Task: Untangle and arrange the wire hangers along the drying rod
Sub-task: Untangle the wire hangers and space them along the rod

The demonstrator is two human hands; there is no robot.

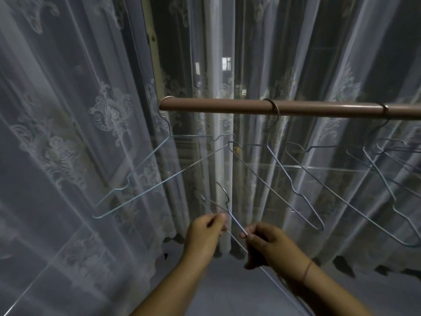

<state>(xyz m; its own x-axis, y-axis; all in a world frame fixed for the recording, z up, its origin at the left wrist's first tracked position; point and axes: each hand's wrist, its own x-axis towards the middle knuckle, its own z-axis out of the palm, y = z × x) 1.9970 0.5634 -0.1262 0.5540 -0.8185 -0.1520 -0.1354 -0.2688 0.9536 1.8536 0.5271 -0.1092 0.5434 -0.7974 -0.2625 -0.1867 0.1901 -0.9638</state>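
Note:
A brown drying rod (216,105) runs level from the centre to the right edge. One pale blue wire hanger (145,172) hangs at the rod's left end. A second hanger (284,176) hooks on near the middle. Several more hangers (387,160) cluster by a hook at the right. Below the rod, both hands hold loose wire hangers (225,204) whose hooks point up. My left hand (205,233) pinches one wire between thumb and fingers. My right hand (264,242) pinches a wire just to the right, with more wire running down under its palm.
White lace curtains (79,133) hang close behind the rod and fill the left side. A wooden frame post (152,42) rises behind the rod's left end. Grey floor (227,288) shows below my forearms.

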